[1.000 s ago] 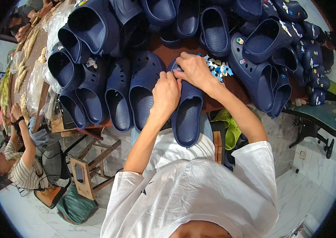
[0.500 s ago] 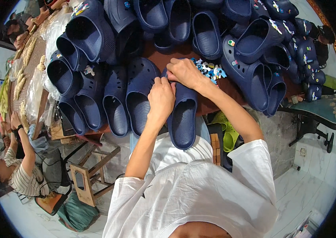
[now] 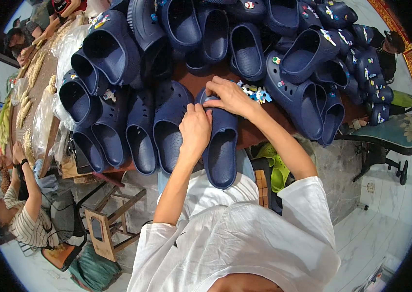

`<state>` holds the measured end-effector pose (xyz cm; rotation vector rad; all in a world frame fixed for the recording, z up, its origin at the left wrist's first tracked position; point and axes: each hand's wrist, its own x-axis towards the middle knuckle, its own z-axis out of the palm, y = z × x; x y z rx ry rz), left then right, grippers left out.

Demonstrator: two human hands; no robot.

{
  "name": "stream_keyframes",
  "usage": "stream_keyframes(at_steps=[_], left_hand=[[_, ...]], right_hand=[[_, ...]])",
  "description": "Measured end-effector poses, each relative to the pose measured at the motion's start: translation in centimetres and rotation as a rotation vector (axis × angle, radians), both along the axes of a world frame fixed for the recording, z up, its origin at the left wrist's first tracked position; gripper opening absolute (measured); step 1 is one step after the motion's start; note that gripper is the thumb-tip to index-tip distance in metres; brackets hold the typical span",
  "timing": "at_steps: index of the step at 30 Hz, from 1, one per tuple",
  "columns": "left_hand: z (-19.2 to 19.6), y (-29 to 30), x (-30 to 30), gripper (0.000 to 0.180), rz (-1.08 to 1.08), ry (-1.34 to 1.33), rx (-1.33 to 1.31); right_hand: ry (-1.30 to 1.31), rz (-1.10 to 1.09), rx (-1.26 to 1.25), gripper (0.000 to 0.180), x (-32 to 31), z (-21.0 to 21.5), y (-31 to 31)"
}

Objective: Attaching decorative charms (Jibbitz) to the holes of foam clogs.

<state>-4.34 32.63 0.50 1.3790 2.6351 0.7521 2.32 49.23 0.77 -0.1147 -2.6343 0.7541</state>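
Note:
A navy blue clog point(image 3: 221, 153) lies in front of me, its open heel end toward my body and overhanging the table edge. My left hand point(image 3: 196, 127) is closed on the left side of its upper, fingers bent. From the right, my right hand point(image 3: 231, 99) reaches over the toe, its thumb against the upper and its fingers curled over the far end. The hands hide most of the toe, and I cannot make out whether anything small is in the fingers. Just beyond my right hand lies a pile of small blue, white and black shoe charms point(image 3: 258, 94).
Many navy clogs crowd the brown table point(image 3: 259, 129), some with charms, including a plain clog point(image 3: 172, 124) beside my left hand. A wooden stool point(image 3: 111, 214) stands below left, and green clogs point(image 3: 278, 173) lie under the table. Another person point(image 3: 28, 202) works at the left.
My right hand's fingers have spread a little and shifted over the toe. The view has tilted slightly, so the table sits lower. Both hands remain at the same clog.

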Motion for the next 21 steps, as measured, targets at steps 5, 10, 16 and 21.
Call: stream_keyframes(at_steps=[5,10,16,21], left_hand=[[-0.4,0.2,-0.2,0.025,0.001,0.019,0.031],[-0.4,0.1,-0.3,0.027,0.016,0.019,0.046],[-0.1,0.2,-0.2,0.025,0.015,0.034,0.031],[-0.4,0.3,-0.3,0.029,0.005,-0.077,0.079]], right_hand=[[-0.025,-0.073,0.124,0.027,-0.8,-0.6,0.1],[-0.066,0.024,0.19,0.018,-1.3,-0.4,0.4],[-0.028,-0.025,-0.005,0.018,-1.7,-1.0,1.6],[0.17,-0.29,-0.284,0.015,1.7,-0.4,0.2]])
